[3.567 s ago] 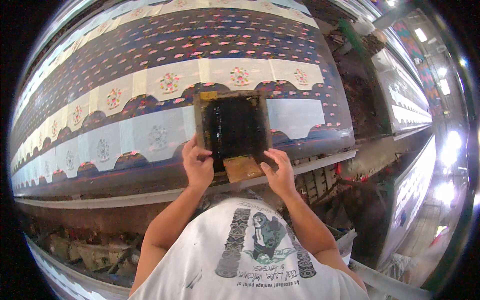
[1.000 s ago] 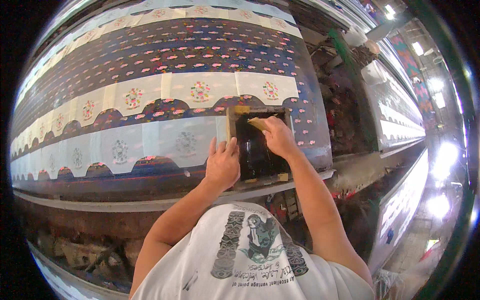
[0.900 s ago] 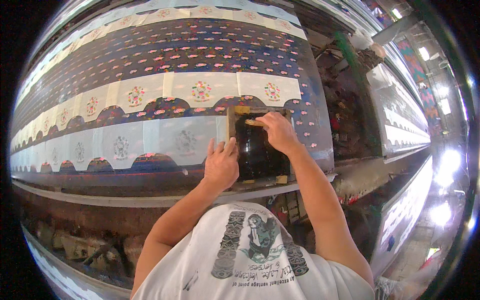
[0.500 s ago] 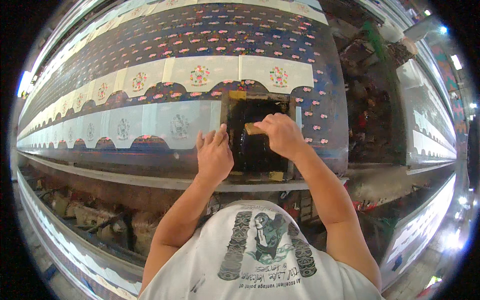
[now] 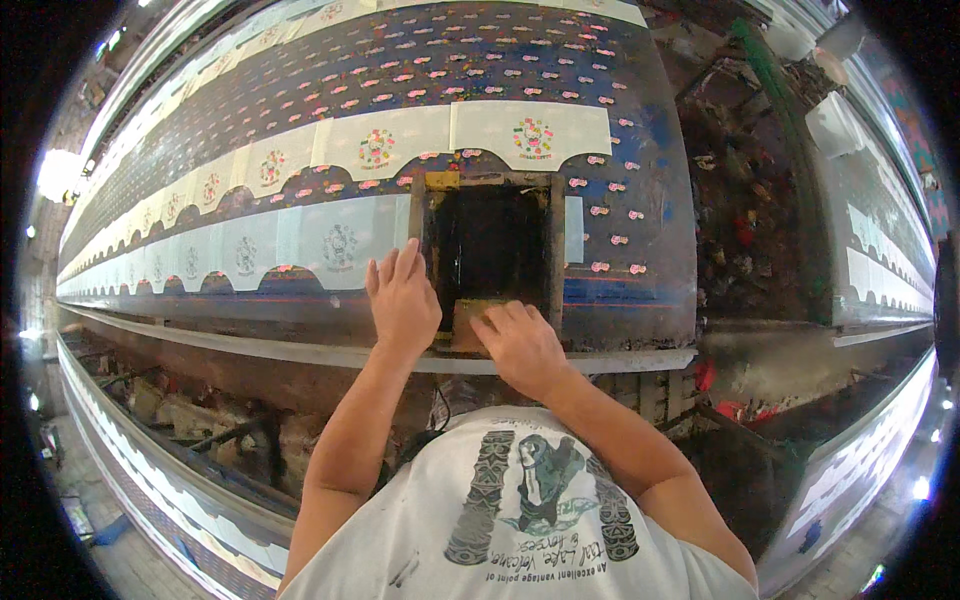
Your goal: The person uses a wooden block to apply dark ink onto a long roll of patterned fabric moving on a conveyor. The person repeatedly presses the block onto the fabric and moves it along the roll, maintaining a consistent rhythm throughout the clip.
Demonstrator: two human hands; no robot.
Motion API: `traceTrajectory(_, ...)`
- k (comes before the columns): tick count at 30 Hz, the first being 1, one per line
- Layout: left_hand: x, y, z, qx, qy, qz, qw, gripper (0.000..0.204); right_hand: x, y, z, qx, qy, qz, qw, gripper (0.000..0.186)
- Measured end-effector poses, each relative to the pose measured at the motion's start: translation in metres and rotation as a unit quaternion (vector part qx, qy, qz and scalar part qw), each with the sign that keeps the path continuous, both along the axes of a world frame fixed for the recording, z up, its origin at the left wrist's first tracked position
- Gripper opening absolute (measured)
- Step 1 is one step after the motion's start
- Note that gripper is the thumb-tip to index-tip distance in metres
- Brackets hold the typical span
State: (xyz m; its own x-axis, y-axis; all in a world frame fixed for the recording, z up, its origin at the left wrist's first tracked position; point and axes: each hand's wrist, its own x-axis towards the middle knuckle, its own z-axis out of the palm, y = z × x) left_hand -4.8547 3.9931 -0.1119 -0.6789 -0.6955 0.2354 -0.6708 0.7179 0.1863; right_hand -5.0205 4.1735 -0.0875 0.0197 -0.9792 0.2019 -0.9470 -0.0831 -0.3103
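Note:
A printing screen with a wooden frame (image 5: 417, 215) and a dark, wet-looking inside lies flat over the row of pale blue cut cloth pieces (image 5: 300, 240). My left hand (image 5: 408, 305) rests at the frame's left bar, fingers stretched out and holding nothing. At the screen's near end, my right hand (image 5: 525, 345) is closed on a flat brown squeegee (image 5: 467, 325). Its fingers cover the squeegee's right part. A narrow strip of blue cloth (image 5: 574, 230) shows past the frame's right side.
Beyond the screen runs a row of cream cloth pieces (image 5: 485, 130) with colourful round prints. They lie on a long dark table (image 5: 630, 300) dotted with small pink prints. A pale rail (image 5: 250, 340) borders its near edge. Another printing table (image 5: 835, 220) stands to the right across a gap.
My right hand has brought the squeegee from the screen's middle down to its near end. My left hand stays by the frame's left bar. The whole view has shifted slightly.

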Motion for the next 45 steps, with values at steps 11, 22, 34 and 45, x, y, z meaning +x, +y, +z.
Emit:
traceTrajectory(11,0.023,-0.008,-0.037,0.021,0.132,-0.028,0.991,0.047,-0.004,0.038,-0.003,-0.115,-0.198,-0.191,0.954,0.05)
traceTrajectory(22,0.041,-0.016,-0.066,0.168,0.29,-0.007,0.942,0.054,-0.019,0.04,-0.055,-0.031,-0.359,-0.319,0.876,0.057)
traceTrajectory(34,-0.019,-0.027,-0.014,0.406,0.384,-0.072,0.826,0.034,0.003,0.083,0.02,-0.144,-0.368,-0.387,0.833,0.046)
traceTrajectory(45,-0.152,0.117,0.017,0.493,0.26,-0.133,0.819,0.034,-0.028,0.256,0.017,-0.297,-0.406,-0.449,0.739,0.042)
